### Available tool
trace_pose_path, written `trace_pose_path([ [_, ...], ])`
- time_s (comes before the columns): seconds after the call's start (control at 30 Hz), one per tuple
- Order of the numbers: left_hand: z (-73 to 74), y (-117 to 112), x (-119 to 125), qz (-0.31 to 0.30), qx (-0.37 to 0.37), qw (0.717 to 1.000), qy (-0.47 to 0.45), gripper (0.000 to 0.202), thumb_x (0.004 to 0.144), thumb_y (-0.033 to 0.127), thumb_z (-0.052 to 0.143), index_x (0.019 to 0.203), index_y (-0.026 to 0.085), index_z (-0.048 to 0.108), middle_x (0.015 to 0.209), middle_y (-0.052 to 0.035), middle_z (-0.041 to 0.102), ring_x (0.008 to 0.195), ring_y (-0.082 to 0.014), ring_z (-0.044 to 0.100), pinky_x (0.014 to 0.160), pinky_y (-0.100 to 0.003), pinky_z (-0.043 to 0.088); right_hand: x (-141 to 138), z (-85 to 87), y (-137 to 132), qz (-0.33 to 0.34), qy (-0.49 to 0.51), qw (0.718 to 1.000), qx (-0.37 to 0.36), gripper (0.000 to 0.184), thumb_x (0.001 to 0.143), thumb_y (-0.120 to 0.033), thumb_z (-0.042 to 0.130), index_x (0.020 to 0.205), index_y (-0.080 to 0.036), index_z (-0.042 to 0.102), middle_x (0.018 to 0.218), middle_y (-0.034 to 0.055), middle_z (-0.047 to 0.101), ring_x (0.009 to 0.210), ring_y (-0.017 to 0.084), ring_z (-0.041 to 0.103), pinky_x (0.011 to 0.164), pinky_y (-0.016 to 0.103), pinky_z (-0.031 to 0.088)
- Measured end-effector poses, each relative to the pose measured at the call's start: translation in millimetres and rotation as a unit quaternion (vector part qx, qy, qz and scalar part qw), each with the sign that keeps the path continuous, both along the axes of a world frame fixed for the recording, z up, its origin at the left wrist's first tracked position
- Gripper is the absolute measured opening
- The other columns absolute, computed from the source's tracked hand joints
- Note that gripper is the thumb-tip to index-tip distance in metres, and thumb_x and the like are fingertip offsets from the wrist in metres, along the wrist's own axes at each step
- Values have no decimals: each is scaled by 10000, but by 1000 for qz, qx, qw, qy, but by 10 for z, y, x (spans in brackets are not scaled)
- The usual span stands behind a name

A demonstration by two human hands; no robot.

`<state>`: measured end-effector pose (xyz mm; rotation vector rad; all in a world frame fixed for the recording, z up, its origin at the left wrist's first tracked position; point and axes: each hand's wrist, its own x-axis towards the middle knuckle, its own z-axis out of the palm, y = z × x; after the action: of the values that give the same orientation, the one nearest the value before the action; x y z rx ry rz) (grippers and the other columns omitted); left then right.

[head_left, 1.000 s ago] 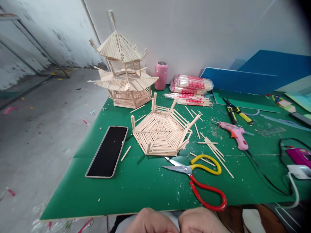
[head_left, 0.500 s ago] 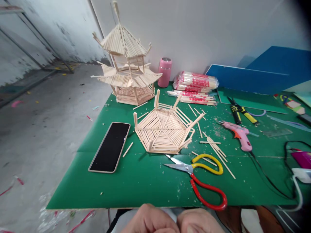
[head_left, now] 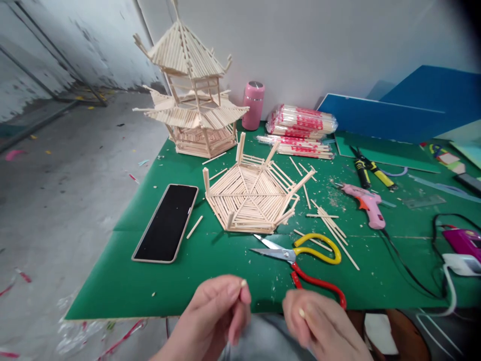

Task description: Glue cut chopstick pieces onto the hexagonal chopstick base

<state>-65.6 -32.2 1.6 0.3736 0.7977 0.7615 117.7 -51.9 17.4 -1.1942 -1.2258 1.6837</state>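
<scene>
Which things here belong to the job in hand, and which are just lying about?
Likely the job:
small pale stick tip in left hand, another in right hand
pale wooden hexagonal stick frame
loose pale wooden sticks
metal scissors, yellow and red handles
pistol-shaped pink glue gun

Probably lying about:
black-screened rectangular phone
pink cylindrical flask

The person's left hand and right hand are both bare, with rounded knuckles and fingers that narrow toward the tips. The left wrist is bare as well. Over the lap shows grey clothing, softly creased; its cut cannot be told. The fingernails are too blurred to describe.
</scene>
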Motion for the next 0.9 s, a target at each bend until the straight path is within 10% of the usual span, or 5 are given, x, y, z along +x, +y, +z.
trace_pose_path([
  [0.37,-19,114,273,22,-52,995,-81,348,879,313,350,586,157,455,404,61,311,396,-65,242,455,-214,210,-235,-342,277,-194,31,980,29,122,812,-331,551,807,-237,629,806,-22,531,609,66,400,582,202,345],
  [0.63,8,176,317,51,105,979,168,214,802,313,523,723,128,596,570,8,506,542,-86,412,523,-208,312,-218,-270,316,-172,65,982,-29,162,774,-349,585,804,-204,651,624,-30,545,519,54,415,484,182,327],
  [0.9,105,227,348,-4,173,960,219,282,812,348,489,697,122,612,528,-8,565,488,-104,462,509,-227,371,-218,-260,379,-146,-72,979,122,152,798,-270,557,855,-225,691,757,13,608,736,133,551,687,263,439],
])
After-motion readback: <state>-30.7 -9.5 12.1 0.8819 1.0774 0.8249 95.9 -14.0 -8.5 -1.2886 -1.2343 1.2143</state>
